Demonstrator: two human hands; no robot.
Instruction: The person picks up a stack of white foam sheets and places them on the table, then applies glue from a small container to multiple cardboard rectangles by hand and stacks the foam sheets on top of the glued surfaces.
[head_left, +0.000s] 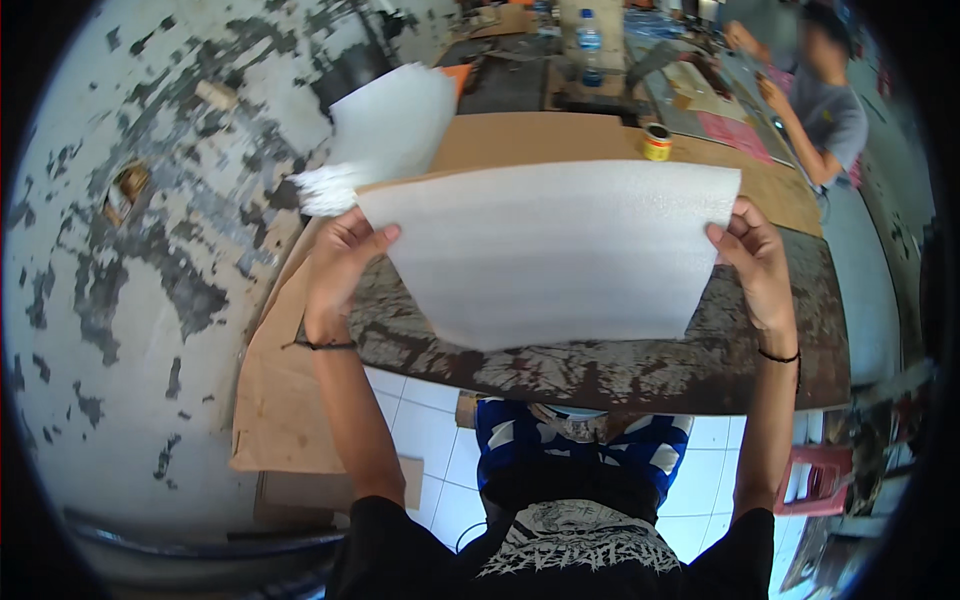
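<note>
Sheeting [560, 260], white and faintly translucent, is being held up over the near part of the dark, worn desk [790, 330], and it is being spread wide between two hands! On one side the upper left corner is being pinched by the left hand [340, 260], its fingers closed on the edge with the thumb laid across the front. Over on the other side, the upper right edge is being gripped the same way by the right hand [760, 260], thumb in front, other fingers behind. The lower edge is being left free, sagging in a shallow curve above the desk.

Just beyond, brown cardboard [530, 140] is being partly covered from view by the sheeting, and a small yellow tin [657, 145] is being carried by the tan board [785, 190]. More white sheets [395, 115] are being seen beyond the left hand, while large brown cardboard is being glimpsed below it. At far right, a co-worker [835, 115] in grey is being seen, arms raised.
</note>
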